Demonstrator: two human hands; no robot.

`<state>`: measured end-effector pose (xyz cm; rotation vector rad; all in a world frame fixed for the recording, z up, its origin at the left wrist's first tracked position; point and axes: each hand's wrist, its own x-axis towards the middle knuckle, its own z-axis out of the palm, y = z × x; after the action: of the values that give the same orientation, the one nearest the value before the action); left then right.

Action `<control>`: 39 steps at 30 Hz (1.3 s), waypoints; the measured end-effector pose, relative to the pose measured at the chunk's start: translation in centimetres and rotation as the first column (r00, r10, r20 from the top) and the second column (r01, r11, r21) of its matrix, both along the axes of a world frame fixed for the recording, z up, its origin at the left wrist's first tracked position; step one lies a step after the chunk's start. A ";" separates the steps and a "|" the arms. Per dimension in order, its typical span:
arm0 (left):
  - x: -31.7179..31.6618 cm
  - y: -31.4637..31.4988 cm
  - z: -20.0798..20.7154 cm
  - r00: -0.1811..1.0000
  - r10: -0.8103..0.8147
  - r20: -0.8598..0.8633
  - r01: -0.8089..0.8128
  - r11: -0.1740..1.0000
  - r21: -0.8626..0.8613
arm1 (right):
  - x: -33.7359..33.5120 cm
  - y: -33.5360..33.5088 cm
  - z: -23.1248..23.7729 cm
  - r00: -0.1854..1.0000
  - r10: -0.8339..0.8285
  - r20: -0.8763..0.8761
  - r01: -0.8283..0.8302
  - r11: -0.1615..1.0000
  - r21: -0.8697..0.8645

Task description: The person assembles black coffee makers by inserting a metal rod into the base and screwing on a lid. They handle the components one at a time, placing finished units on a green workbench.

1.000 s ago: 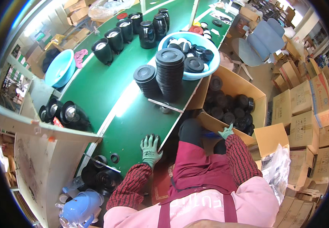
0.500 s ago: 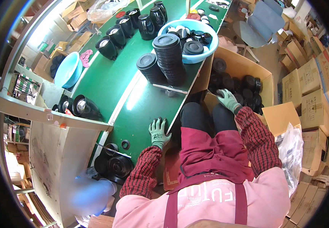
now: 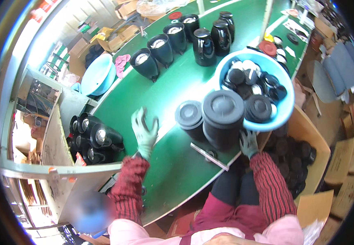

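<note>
My left hand (image 3: 145, 134), in a pale green glove with grey fingertips, is raised over the green tabletop (image 3: 164, 175) with fingers spread and nothing in it. A tall stack of round black lids (image 3: 222, 122) stands ahead between my hands, with a shorter stack of lids (image 3: 189, 118) close on its left. My right hand (image 3: 249, 145), gloved the same way, is at the tall stack's lower right side, fingers stretched out. I cannot tell whether they touch the lids. Just above that hand is a light blue basin (image 3: 285, 112) of black and white round parts.
Several black jugs (image 3: 203, 47) and silver-lined black bodies (image 3: 160, 49) stand farther back. More lined bodies (image 3: 95, 134) cluster at left, near another blue basin (image 3: 99, 77). A cardboard carton (image 3: 313, 134) of black round parts lies right of my lap. A metal bar (image 3: 209, 156) crosses the table edge.
My view has shifted forward over the table. My left hand has lifted off the near table edge and reached forward. My right hand has left the carton and come beside the tall lid stack.
</note>
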<state>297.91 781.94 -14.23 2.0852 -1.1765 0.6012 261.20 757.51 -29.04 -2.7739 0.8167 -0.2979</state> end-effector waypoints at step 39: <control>-3.8 10.8 8.4 0.925 0.337 -0.177 -0.193 0.817 0.543 | -0.5 -1.4 -5.1 0.991 0.090 0.100 -0.084 0.994 -0.064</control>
<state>294.12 792.76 -5.80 2.7227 -0.9612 0.1055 260.69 756.07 -34.17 -2.8126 0.6713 -0.4521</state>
